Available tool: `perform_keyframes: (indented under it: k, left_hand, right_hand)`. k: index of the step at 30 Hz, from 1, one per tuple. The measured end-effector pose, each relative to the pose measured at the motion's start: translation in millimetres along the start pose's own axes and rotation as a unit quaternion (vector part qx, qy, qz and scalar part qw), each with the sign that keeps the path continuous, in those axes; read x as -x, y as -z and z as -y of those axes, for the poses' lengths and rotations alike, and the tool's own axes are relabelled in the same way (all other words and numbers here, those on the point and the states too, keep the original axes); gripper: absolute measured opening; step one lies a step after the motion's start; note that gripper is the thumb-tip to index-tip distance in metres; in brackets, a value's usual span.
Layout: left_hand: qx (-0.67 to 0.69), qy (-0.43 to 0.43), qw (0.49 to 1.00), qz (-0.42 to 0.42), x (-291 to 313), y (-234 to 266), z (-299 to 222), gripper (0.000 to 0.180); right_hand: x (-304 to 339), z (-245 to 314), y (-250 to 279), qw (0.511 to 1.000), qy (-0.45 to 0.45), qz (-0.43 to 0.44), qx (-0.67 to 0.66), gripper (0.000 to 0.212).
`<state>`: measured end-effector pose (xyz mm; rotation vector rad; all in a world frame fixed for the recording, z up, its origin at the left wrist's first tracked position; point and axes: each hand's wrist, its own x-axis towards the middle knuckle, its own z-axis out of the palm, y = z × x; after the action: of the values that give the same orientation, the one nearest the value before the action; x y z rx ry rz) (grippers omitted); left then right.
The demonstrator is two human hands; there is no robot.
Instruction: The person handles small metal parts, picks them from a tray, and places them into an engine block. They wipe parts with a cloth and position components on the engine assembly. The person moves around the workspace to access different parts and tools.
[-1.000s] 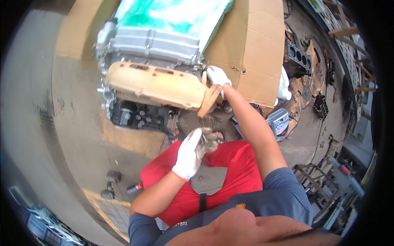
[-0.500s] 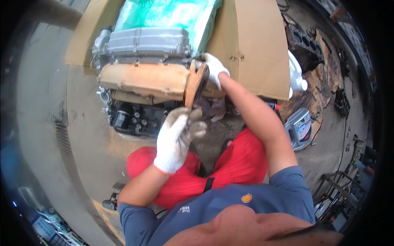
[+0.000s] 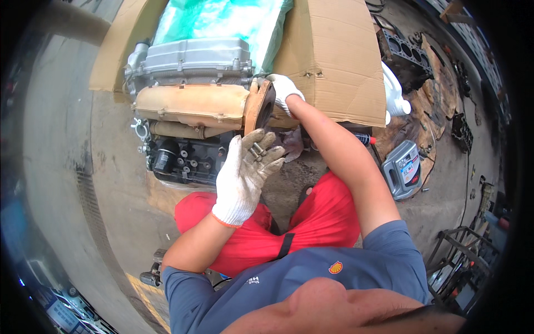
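Note:
An engine with a grey ribbed top cover (image 3: 194, 54) lies before me; a tan heat shield (image 3: 192, 104) runs along its near side. At its right end a rusty flange (image 3: 257, 109) surrounds a dark opening. My left hand (image 3: 240, 181), in a white work glove with a soiled palm, is turned palm up just below the flange. Its fingers are loosely spread, and small metal fasteners (image 3: 256, 151) rest on them. My right hand (image 3: 285, 92), gloved too, reaches behind the flange's far right side. Its fingertips are hidden there.
Cardboard (image 3: 347, 61) stands behind and right of the engine, with green-tinted plastic wrap (image 3: 222, 19) beyond. At right are a white jug (image 3: 394, 92), a grey oil container (image 3: 403, 170), a red-capped can (image 3: 364, 138) and a dark engine block (image 3: 406, 58). My red-trousered legs (image 3: 328, 214) are below.
My left hand has opened from a loose curl, showing the metal fasteners on its fingers. My right hand stays behind the flange. The whole view has shifted slightly.

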<state>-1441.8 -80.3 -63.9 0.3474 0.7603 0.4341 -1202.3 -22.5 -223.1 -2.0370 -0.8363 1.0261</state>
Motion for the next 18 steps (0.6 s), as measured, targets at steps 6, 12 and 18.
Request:
perform_keyframes:
  k: [6, 12, 18]
  left_hand:
    - [-0.035, 0.007, 0.999, 0.021, -11.2, 7.9, 2.4, 0.049]
    - [0.024, 0.023, 0.996, 0.085, -20.9, -11.7, -4.5, 0.052]
    - [0.049, 0.067, 0.993, 0.081, -27.6, -24.1, -0.7, 0.049]
  right_hand:
    - [28.5, 21.2, 42.2, 0.996, -0.045, -0.033, -0.069, 0.039]
    - [130.5, 51.4, 87.6, 0.942, 0.241, -0.214, -0.096, 0.022]
    - [165.9, 127.0, 100.5, 0.899, 0.406, 0.068, 0.147, 0.025]
